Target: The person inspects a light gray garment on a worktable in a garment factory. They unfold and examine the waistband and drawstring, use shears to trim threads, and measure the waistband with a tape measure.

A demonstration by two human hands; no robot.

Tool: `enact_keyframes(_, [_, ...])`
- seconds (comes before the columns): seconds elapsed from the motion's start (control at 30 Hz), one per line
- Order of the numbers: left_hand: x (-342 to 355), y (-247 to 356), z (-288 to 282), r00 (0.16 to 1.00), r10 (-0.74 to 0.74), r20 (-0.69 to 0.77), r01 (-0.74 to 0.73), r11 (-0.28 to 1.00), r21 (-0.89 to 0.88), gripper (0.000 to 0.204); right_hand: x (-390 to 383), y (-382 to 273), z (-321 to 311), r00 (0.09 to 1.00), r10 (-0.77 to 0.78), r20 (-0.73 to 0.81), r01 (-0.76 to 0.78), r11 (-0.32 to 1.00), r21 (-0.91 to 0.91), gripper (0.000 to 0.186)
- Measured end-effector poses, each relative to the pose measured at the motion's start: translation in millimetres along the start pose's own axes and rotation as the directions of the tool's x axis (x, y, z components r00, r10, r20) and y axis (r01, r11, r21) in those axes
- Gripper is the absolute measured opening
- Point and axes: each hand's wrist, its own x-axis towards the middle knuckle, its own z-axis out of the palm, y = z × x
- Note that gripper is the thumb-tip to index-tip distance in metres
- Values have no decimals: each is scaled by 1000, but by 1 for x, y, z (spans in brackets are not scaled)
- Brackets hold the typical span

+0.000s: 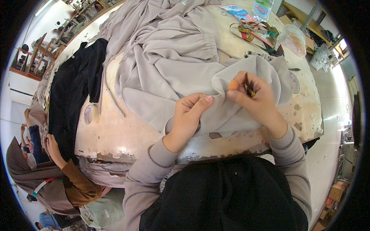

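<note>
A light grey garment (162, 75) with a gathered elastic cuff (206, 48) spreads over the table in front of me. My left hand (189, 115) pinches a folded edge of its cloth between thumb and forefinger. Just to the right, my right hand (259, 101) is closed around a small dark tool with yellow on it (249, 86), held above the same cloth. Blur and the fingers hide what kind of tool it is. An orange patch shows at the right fingertips, too smeared to name.
A black garment (77, 81) and a tape roll (91, 114) lie left on the worktable (111, 138). Another tape roll (295, 82), a measuring tape (250, 32), a plastic bag (293, 40) and a bottle (263, 9) lie right. A co-worker (54, 184) handles cloth at left.
</note>
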Motion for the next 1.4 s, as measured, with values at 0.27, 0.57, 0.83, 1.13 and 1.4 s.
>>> enact_keyframes(0.27, [3, -5, -2, 1000, 2, 9, -2, 1000, 1, 19, 2, 8, 11, 990, -74, 118, 84, 994, -76, 9])
enact_keyframes(0.57, [3, 1, -3, 999, -35, -9, 35, 997, -75, 20, 6, 8, 9, 999, -23, 23, 21, 996, 83, 19])
enact_keyframes(0.83, [2, 7, -12, 983, 179, 44, -184, 960, 211, 13, 2, 14, -9, 981, -16, -191, -8, 992, -126, 20])
enact_keyframes(1.13, [12, 33, -35, 950, 309, 45, -285, 802, 524, 17, 23, 20, -57, 797, -31, -603, 59, 998, 27, 26])
enact_keyframes(1.4, [17, 34, -49, 987, 100, 123, -158, 688, 708, 11, 38, 27, -107, 522, -314, -793, 26, 935, -354, 24])
